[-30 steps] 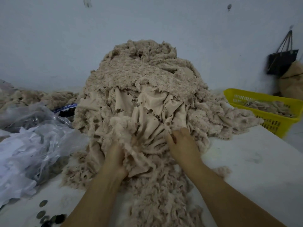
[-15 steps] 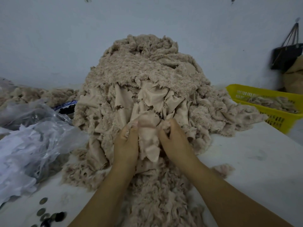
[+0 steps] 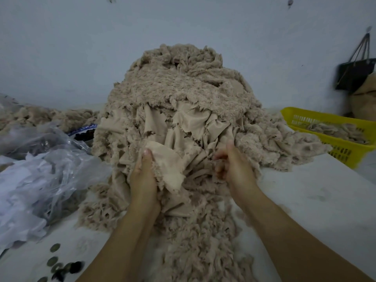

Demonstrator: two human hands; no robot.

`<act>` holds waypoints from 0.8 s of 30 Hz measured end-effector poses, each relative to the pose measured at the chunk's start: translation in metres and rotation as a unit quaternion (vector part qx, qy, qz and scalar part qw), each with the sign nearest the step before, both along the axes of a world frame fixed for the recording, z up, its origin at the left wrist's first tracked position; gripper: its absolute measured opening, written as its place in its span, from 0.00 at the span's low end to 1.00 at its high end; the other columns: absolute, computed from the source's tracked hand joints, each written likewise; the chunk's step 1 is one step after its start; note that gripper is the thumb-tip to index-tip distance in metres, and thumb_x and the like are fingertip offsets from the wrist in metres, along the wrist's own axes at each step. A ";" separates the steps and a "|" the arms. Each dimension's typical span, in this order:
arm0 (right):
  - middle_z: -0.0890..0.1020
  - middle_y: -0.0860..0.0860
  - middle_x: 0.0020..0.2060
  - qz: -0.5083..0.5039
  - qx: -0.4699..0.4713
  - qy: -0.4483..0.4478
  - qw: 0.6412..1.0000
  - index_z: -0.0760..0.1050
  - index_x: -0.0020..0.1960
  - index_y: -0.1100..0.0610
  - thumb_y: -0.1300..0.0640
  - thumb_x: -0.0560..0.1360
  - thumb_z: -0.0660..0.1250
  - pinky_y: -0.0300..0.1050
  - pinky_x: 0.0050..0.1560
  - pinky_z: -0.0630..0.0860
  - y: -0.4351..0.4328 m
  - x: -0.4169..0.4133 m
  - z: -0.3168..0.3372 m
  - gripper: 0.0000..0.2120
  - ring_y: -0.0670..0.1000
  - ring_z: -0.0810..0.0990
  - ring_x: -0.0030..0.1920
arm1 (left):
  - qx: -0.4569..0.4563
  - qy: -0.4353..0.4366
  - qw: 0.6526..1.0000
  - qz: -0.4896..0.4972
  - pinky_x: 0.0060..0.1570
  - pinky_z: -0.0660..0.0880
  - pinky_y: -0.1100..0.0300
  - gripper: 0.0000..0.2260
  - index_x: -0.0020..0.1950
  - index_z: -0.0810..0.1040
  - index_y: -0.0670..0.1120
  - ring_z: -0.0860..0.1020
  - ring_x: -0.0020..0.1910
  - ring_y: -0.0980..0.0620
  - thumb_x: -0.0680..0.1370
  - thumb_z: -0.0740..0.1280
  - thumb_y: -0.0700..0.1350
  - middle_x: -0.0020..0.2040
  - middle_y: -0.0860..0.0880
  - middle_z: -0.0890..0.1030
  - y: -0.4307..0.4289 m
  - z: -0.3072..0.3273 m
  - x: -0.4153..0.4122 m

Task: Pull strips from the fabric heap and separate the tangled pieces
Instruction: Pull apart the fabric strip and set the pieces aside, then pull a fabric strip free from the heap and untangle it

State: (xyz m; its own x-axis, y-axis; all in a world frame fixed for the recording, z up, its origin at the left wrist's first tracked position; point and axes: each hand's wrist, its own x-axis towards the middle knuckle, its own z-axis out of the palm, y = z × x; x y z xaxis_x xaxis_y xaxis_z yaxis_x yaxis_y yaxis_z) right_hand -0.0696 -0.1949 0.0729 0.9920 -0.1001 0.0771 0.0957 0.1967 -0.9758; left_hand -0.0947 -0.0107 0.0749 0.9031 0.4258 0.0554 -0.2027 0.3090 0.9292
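A: Head view: why do both grips sit at the near foot of the fabric heap (image 3: 179, 88)?

B: Loose ends hang there. Left grip (image 3: 144, 176) clasps a smooth strip (image 3: 168, 165). Right grip (image 3: 234, 165) curls into neighbouring folds (image 3: 201, 159), likely bracing them so the strip pulls free.

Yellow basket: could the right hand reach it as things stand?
Probably, once freed: the right hand grips the fabric heap, and only its low edge lies before the yellow basket.
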 end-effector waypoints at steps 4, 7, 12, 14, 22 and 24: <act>0.84 0.41 0.44 0.117 -0.127 -0.022 0.985 0.77 0.56 0.45 0.23 0.67 0.60 0.42 0.43 0.80 0.021 -0.010 -0.004 0.31 0.43 0.84 0.42 | 0.076 -0.008 0.997 -0.004 0.67 0.74 0.49 0.08 0.46 0.81 0.69 0.78 0.62 0.55 0.79 0.63 0.64 0.56 0.62 0.82 -0.009 0.000 -0.003; 0.80 0.37 0.52 0.137 -0.157 -0.019 0.978 0.74 0.62 0.42 0.31 0.72 0.66 0.34 0.50 0.75 0.026 -0.009 -0.010 0.23 0.34 0.79 0.52 | 0.085 -0.021 0.996 -0.032 0.65 0.75 0.49 0.10 0.47 0.82 0.69 0.80 0.61 0.55 0.74 0.63 0.68 0.57 0.59 0.83 -0.013 0.001 -0.007; 0.79 0.43 0.53 0.087 -0.095 -0.035 0.991 0.74 0.57 0.39 0.51 0.80 0.64 0.37 0.47 0.80 0.020 -0.006 -0.005 0.09 0.41 0.81 0.48 | 0.072 -0.021 0.993 -0.089 0.48 0.79 0.64 0.10 0.45 0.83 0.69 0.83 0.51 0.63 0.71 0.64 0.67 0.50 0.64 0.85 -0.016 0.005 -0.010; 0.77 0.40 0.58 0.086 -0.086 -0.039 0.992 0.73 0.59 0.36 0.53 0.80 0.61 0.42 0.50 0.77 0.018 -0.005 -0.004 0.13 0.42 0.78 0.53 | 0.058 -0.011 0.993 -0.098 0.52 0.79 0.59 0.15 0.51 0.83 0.63 0.83 0.54 0.59 0.71 0.65 0.67 0.55 0.59 0.85 -0.015 0.005 -0.010; 0.80 0.40 0.36 0.126 -0.232 -0.088 0.960 0.78 0.43 0.46 0.44 0.80 0.63 0.36 0.42 0.71 0.018 -0.009 -0.007 0.11 0.39 0.75 0.37 | 0.079 0.023 0.991 -0.103 0.43 0.82 0.62 0.21 0.55 0.83 0.56 0.85 0.49 0.55 0.75 0.63 0.69 0.50 0.54 0.87 -0.012 0.008 -0.013; 0.74 0.39 0.31 0.095 -0.217 -0.103 0.966 0.74 0.39 0.45 0.45 0.81 0.63 0.33 0.35 0.67 0.017 -0.009 -0.005 0.12 0.38 0.71 0.32 | 0.130 0.021 0.980 -0.146 0.43 0.81 0.64 0.31 0.59 0.82 0.59 0.85 0.48 0.58 0.67 0.61 0.78 0.50 0.57 0.86 -0.011 0.010 -0.014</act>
